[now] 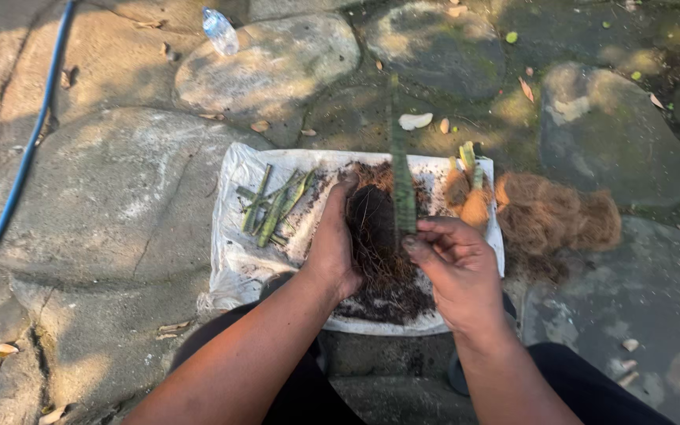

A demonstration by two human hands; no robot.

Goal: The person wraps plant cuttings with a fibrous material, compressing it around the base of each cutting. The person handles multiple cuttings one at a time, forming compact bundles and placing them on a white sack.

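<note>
we pinch a long green cutting [401, 169] upright in our right hand [458, 271], its axis running away from us, while our left hand [332, 244], curled, cups dark fibrous roots [375, 236] just left of it, over a white sheet [234, 260].

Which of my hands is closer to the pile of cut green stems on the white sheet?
Left. The left hand sits just right of the green stems, holding dark fibre. The right hand is farther right, its fingers pinching an upright green stem.
</note>
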